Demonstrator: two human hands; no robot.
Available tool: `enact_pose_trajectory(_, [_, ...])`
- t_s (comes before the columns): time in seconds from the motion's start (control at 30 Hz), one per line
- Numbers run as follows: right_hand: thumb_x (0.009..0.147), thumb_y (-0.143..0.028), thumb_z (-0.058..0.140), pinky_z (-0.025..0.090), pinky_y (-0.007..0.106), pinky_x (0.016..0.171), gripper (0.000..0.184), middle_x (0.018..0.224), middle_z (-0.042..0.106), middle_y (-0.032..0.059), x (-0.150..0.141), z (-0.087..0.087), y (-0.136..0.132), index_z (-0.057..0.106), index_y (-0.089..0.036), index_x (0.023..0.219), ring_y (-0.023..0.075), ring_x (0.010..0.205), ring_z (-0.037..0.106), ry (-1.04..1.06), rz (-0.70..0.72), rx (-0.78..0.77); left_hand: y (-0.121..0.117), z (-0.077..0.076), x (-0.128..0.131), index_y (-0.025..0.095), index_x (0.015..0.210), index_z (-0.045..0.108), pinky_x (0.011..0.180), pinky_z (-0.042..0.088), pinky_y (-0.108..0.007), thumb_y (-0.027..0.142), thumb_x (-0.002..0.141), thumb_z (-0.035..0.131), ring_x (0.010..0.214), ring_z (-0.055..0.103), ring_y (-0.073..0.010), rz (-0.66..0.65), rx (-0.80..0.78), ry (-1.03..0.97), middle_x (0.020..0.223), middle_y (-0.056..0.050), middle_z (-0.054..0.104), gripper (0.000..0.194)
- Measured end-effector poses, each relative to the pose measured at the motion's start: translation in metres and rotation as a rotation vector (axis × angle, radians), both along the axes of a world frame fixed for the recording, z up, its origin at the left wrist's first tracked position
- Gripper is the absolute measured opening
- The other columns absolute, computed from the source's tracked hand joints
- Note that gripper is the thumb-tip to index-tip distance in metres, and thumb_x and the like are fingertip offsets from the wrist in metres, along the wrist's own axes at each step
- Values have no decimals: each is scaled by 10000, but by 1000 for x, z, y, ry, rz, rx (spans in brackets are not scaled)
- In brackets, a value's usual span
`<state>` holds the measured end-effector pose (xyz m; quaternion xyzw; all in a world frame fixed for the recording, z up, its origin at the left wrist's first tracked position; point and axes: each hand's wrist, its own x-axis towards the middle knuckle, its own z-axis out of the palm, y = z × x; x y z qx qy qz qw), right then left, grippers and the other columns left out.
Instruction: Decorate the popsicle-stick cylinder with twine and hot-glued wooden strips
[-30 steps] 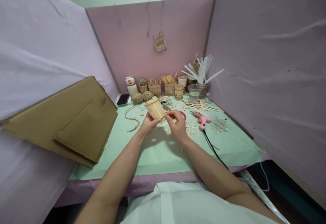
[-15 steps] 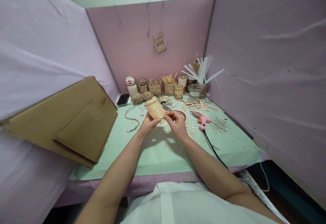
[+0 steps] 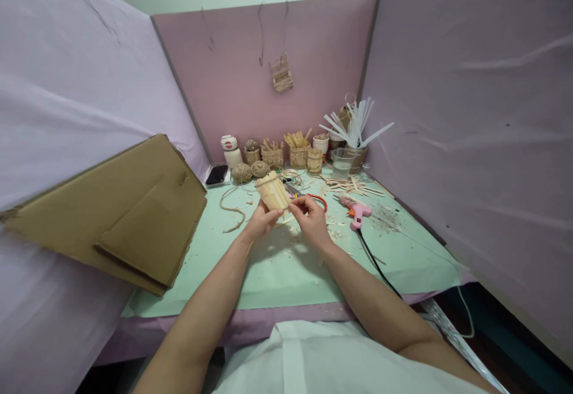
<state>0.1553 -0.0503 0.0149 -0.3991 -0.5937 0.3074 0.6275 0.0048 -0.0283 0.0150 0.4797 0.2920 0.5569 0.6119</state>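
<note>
A small cup made of pale wooden sticks (image 3: 272, 191), with a cord band near its rim, is held tilted above the middle of the table. My left hand (image 3: 263, 221) grips it from below and the left, thumb across its lower edge. At the cup's lower right, the closed fingers of my right hand (image 3: 308, 215) pinch its edge; part of the contact is hidden. Red-handled scissors (image 3: 319, 199) lie just behind my right hand. Wood shavings (image 3: 293, 236) are scattered under and around both hands.
A pink glue gun (image 3: 357, 211) with a black cord lies to the right. Loose sticks (image 3: 351, 185), twine balls (image 3: 242, 172) and stick-filled baskets (image 3: 272, 156) line the back. Folded cardboard (image 3: 134, 215) leans at left. A phone (image 3: 217, 174) sits at the back left.
The cup has shifted very slightly in my hands, its top a little to the right. Both hands keep their hold, and the rest looks the same.
</note>
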Motion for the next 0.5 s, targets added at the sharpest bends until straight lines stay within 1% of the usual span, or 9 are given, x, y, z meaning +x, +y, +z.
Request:
enact_pose_trajectory(0.17, [870,-403,594,463,304,694,212,823,625,22,3,0,2,660,-206,912,167,744,540,80,-4,33,0,0,-5,193,1144,628,1093,400,-431,252,599,855,1222,593,-288,-37,-77,-39,1177,-103,702,593])
enact_pose_trajectory(0.23, [878,-378,592,475,313,718,197,855,627,31,4,1,0,681,-213,939,173,774,556,40,-11,80,0,1,-6,196,1158,635,1104,394,-432,256,605,851,1236,585,-287,-59,-79,-46,1191,-104,698,597])
enact_pose_trajectory(0.37, [900,-332,579,504,353,803,205,975,632,61,3,3,-5,716,-244,1024,200,896,592,-91,-28,202,-1,2,-6,216,1236,611,1106,397,-434,257,607,849,1234,591,-290,-74,-70,-54,1192,-98,700,674])
enact_pose_trajectory(0.5, [916,-300,556,501,397,910,208,1025,620,76,1,2,-7,730,-263,1023,222,1008,603,-195,-47,269,-2,3,-5,230,1302,575,1092,412,-427,250,613,838,1215,605,-284,-69,-66,-59,1178,-89,709,738])
